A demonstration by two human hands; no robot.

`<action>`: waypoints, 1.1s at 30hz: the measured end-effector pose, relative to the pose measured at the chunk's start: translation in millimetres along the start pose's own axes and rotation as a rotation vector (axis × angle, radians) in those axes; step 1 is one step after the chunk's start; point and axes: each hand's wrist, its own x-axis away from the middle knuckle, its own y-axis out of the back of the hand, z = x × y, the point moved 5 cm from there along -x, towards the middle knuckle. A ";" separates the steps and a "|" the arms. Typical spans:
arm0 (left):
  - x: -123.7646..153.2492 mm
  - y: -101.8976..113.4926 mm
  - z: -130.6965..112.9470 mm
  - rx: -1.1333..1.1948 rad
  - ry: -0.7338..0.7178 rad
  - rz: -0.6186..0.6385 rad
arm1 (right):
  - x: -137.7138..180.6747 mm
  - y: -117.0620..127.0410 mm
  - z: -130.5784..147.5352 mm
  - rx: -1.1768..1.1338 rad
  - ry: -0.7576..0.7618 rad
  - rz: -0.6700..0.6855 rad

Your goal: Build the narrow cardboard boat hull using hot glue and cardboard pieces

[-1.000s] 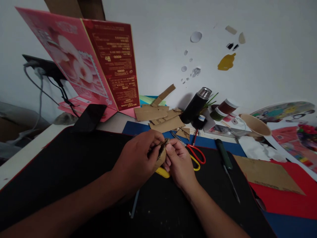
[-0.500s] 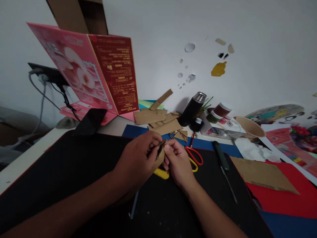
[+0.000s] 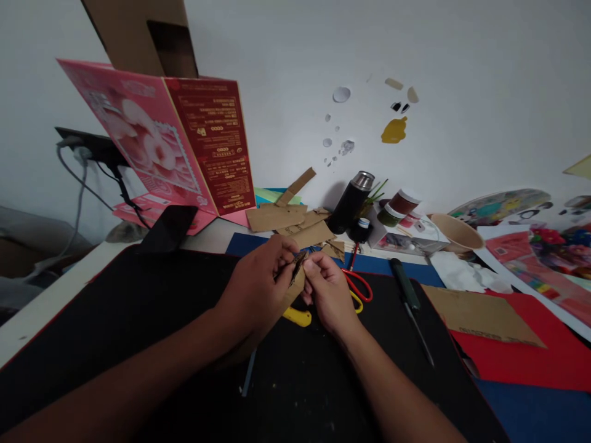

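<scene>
My left hand (image 3: 256,289) and my right hand (image 3: 329,294) meet over the black mat (image 3: 138,320), both pinching a small brown cardboard piece (image 3: 297,278) held edge-up between the fingertips. Under the hands lies a yellow-handled tool (image 3: 298,317), partly hidden. Red-handled scissors (image 3: 357,280) lie just right of my right hand. A thin grey stick (image 3: 248,372) pokes out below my left wrist.
Cardboard scraps (image 3: 290,221) are piled at the back. A black flask (image 3: 349,200), paint jars (image 3: 399,206) and a paper cup (image 3: 455,231) stand to the right. A screwdriver (image 3: 409,304), a brown cardboard sheet (image 3: 480,314), a pink folded box (image 3: 175,147) and a phone (image 3: 166,227) lie around.
The hands stay together on the cardboard piece, with only small finger shifts. The camera has tilted slightly, moving the scene a little left and up.
</scene>
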 end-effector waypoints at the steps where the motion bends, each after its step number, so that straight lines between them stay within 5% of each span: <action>1: -0.2 -0.4 0.4 0.007 0.010 0.006 | -0.4 0.1 -0.2 -0.003 0.004 0.006; 33: -7.8 -0.3 10.9 -0.007 0.028 0.002 | -14.2 -3.0 -4.9 -0.010 0.011 0.032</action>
